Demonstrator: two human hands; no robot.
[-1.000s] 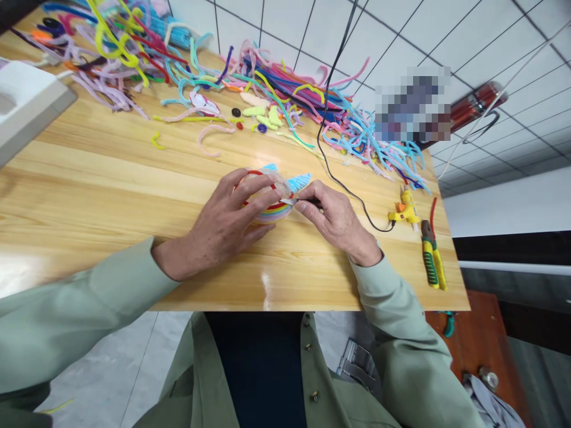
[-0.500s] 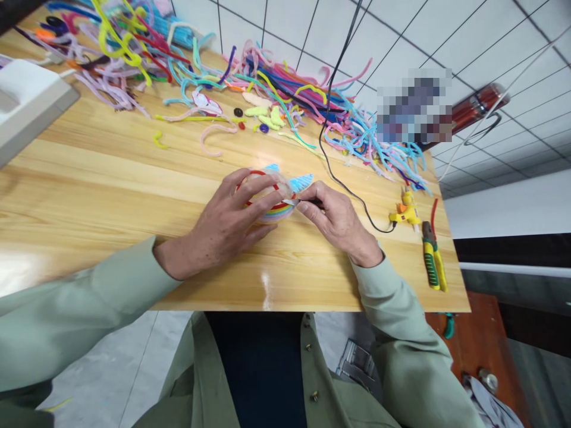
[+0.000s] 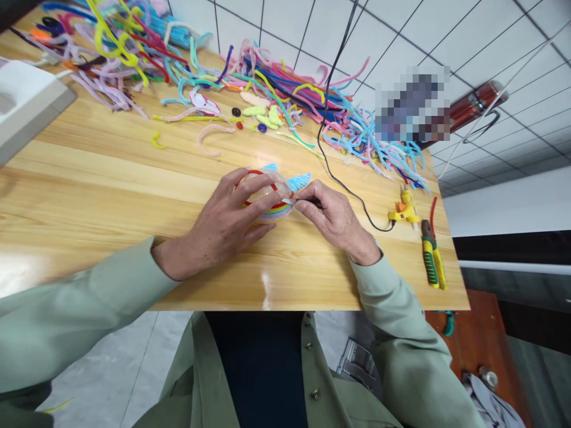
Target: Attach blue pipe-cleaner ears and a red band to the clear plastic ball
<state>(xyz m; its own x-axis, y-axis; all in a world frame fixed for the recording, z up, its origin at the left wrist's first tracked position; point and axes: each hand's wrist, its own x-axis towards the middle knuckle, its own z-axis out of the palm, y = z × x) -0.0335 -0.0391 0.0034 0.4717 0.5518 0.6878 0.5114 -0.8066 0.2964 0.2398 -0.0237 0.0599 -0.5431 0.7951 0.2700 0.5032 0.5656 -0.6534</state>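
Observation:
My left hand (image 3: 225, 223) wraps over a small round piece (image 3: 273, 209) made of rainbow-coloured pipe cleaners with a red rim, pressing it to the wooden table (image 3: 111, 196). A light blue fan-shaped part (image 3: 298, 181) sticks out at its far right side. My right hand (image 3: 336, 220) pinches a thin metal tool (image 3: 289, 202) whose tip touches the right edge of the round piece. Both hands are closed on what they hold.
A long heap of coloured pipe cleaners (image 3: 276, 95) lies along the table's far edge. A yellow glue gun (image 3: 405, 211) with a black cable (image 3: 332, 172) and yellow-green pliers (image 3: 432, 258) lie at the right. A white device (image 3: 22, 104) sits at the far left.

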